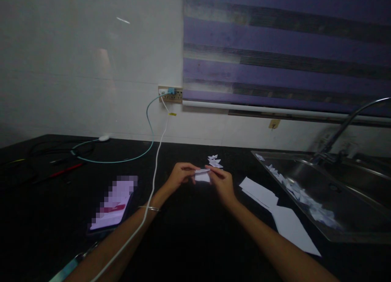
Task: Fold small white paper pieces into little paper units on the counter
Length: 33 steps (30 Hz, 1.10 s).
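A small folded piece of white paper (202, 175) is held between both hands above the black countertop (189, 229). My left hand (180, 175) pinches its left end with closed fingers. My right hand (221, 183) pinches its right end, fingers closed too. Just behind the hands lie a few small folded paper shapes (215, 161).
Sheets of white paper (259, 191) and another white sheet (293, 229) lie to the right. A steel sink (351, 217) holds many paper scraps (305, 200), with a tap (345, 127) above. A lit phone (114, 202) lies left; a white cable (157, 159) and a green cable (122, 159) run from the wall socket (170, 94).
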### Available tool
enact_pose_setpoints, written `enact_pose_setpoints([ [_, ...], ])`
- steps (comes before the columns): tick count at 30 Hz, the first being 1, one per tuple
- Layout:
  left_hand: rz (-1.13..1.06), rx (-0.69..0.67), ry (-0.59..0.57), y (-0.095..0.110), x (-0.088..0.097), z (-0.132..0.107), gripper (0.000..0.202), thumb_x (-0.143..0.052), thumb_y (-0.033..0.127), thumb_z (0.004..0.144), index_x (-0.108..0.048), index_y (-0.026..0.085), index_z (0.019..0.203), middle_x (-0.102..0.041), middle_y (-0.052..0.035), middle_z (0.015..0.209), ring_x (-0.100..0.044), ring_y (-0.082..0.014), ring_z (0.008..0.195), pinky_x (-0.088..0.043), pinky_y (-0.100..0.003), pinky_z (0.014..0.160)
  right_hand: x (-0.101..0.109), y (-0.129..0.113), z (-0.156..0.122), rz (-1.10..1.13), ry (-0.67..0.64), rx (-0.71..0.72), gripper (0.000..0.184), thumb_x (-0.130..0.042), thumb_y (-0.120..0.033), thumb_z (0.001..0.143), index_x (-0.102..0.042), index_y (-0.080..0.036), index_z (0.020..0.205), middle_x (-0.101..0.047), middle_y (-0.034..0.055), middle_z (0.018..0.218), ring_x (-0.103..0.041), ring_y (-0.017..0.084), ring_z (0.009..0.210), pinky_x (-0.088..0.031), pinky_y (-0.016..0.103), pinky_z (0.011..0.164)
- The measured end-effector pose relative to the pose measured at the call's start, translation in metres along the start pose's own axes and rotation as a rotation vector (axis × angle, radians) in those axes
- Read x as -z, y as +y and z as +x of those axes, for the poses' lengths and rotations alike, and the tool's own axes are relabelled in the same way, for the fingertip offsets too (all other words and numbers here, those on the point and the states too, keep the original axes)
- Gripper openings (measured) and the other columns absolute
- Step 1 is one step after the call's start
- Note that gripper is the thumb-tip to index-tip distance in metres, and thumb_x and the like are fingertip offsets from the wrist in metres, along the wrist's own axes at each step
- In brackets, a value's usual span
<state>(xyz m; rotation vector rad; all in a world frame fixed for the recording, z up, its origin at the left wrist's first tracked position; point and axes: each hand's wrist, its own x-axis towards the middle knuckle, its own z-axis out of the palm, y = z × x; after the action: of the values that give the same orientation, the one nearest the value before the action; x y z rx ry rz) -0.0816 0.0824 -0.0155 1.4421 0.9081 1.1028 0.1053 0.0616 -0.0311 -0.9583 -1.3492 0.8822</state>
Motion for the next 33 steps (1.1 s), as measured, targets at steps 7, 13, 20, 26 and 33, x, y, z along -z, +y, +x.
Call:
enact_pose_setpoints([
  [7, -0.131, 0.063, -0.2, -0.002, -0.002, 0.001, 0.055, -0.046, 0.062, 0.086, -0.063, 0.01, 0.093, -0.067, -0.0082, 0.071, -0.061, -0.0123, 0.05, -0.022, -0.018, 0.038, 0.003, -0.005, 0.002, -0.08, -0.017, 0.111, 0.021, -0.059, -0.021, 0.076, -0.079, -0.022, 0.085, -0.069, 0.0046, 0.079, -0.058, 0.019, 0.073, -0.044, 0.029, 0.064],
  [13, 0.095, 0.014, -0.354, -0.004, -0.004, -0.001, 0.048, -0.054, 0.058, 0.085, -0.062, 0.011, 0.081, -0.065, -0.0042, 0.063, -0.058, -0.0113, 0.053, -0.039, -0.02, 0.05, 0.004, -0.005, 0.003, -0.081, -0.055, 0.121, 0.021, -0.06, -0.024, 0.076, -0.078, -0.022, 0.086, -0.07, 0.0053, 0.086, -0.06, 0.021, 0.081, -0.047, 0.032, 0.071],
  [20, 0.151, -0.064, -0.291, -0.006, -0.006, -0.001, 0.052, -0.052, 0.065, 0.082, -0.055, 0.014, 0.074, -0.059, -0.001, 0.058, -0.054, -0.0106, 0.05, -0.042, -0.022, 0.053, 0.001, 0.001, 0.007, 0.113, -0.073, -0.154, 0.032, -0.061, -0.047, 0.08, -0.069, -0.02, 0.095, -0.06, -0.0001, 0.07, -0.051, 0.013, 0.055, -0.043, 0.025, 0.048],
  [26, 0.202, -0.11, -0.28, -0.013, -0.006, 0.001, 0.048, -0.048, 0.061, 0.087, -0.053, 0.014, 0.077, -0.057, -0.0002, 0.059, -0.054, -0.0109, 0.052, -0.041, -0.022, 0.053, 0.002, 0.003, 0.008, -0.022, -0.228, -0.157, 0.035, -0.065, -0.05, 0.078, -0.064, -0.016, 0.069, -0.055, -0.0011, 0.057, -0.049, 0.011, 0.05, -0.036, 0.023, 0.048],
  [33, 0.221, -0.09, -0.308, -0.012, -0.005, -0.001, 0.042, -0.046, 0.056, 0.09, -0.052, 0.015, 0.082, -0.057, 0.0007, 0.062, -0.055, -0.0115, 0.054, -0.041, -0.022, 0.055, 0.005, 0.001, 0.006, 0.007, -0.25, -0.124, 0.033, -0.068, -0.049, 0.076, -0.066, -0.016, 0.072, -0.06, 0.0004, 0.061, -0.054, 0.014, 0.055, -0.041, 0.026, 0.056],
])
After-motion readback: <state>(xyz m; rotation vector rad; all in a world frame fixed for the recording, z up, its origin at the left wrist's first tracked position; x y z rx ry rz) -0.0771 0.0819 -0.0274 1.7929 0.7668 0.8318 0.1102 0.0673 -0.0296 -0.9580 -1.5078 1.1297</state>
